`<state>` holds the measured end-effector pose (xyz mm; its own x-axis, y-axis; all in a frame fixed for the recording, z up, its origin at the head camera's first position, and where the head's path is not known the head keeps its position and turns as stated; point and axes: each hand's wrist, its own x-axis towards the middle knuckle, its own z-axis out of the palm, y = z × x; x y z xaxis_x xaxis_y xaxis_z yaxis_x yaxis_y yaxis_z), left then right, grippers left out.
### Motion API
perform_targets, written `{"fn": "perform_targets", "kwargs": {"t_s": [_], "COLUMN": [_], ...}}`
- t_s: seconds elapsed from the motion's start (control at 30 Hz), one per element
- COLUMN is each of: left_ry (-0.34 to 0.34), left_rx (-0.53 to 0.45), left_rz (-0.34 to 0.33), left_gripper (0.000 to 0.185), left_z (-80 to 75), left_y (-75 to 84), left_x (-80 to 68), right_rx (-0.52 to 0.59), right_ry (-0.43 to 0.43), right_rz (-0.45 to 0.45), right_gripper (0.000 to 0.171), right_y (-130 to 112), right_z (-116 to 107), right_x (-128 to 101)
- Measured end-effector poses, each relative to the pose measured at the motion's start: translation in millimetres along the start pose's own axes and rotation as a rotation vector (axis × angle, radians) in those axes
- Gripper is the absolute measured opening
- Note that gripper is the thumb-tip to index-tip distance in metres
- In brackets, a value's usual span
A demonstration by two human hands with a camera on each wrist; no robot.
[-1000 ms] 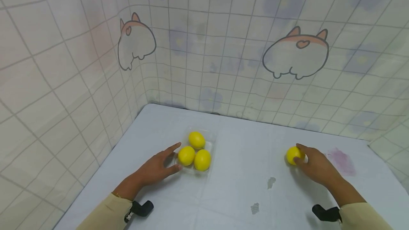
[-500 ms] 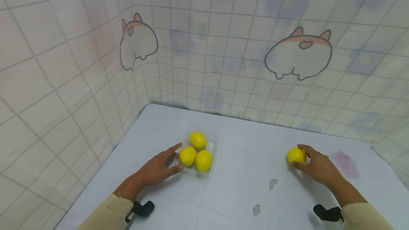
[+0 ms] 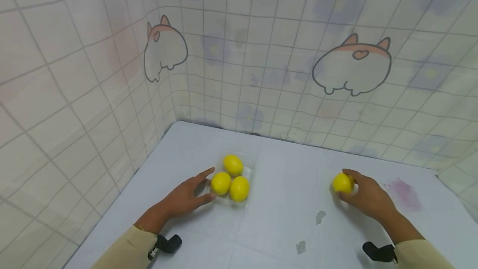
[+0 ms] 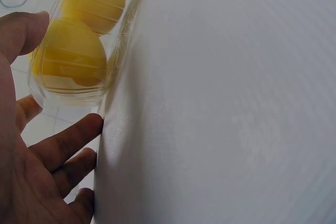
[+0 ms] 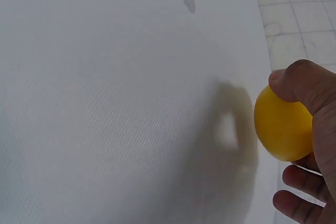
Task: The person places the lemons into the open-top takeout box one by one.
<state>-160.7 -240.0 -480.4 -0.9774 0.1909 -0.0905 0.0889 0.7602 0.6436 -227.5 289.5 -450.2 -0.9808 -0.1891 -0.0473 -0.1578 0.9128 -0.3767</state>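
The right hand (image 3: 367, 196) has slid its lemon (image 3: 342, 182) a little leftward.
Its fingers curl round the smooth, round yellow lemon near the tabletop's (image 3: 284, 215) right edge; the left hand (image 3: 184, 196) lies flat, fingers spread, touching the tray (image 3: 249, 168).

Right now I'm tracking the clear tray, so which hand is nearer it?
Left. The left hand touches the clear tray; the right hand grips a lone lemon far off.
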Motion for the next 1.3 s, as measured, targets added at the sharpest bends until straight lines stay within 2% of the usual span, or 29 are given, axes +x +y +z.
{"fn": "perform_targets", "kwargs": {"t_s": [0.4, 0.93, 1.3], "left_ry": [-0.001, -0.006, -0.002], "left_rx": [0.024, 0.02, 0.013], "left_rz": [0.003, 0.011, 0.011], "left_gripper": [0.083, 0.082, 0.082], "left_z": [1.1, 0.0, 1.0], "left_y": [0.2, 2.2, 0.6], "left_x": [1.3, 0.3, 1.0], "right_rx": [0.016, 0.039, 0.05], "right_ry": [0.071, 0.101, 0.118], "right_rz": [-0.083, -0.144, -0.176], "right_gripper": [0.082, 0.08, 0.079], "right_y": [-27, -60, -92], "right_z": [-3, -1, 6], "right_x": [5, 12, 18]}}
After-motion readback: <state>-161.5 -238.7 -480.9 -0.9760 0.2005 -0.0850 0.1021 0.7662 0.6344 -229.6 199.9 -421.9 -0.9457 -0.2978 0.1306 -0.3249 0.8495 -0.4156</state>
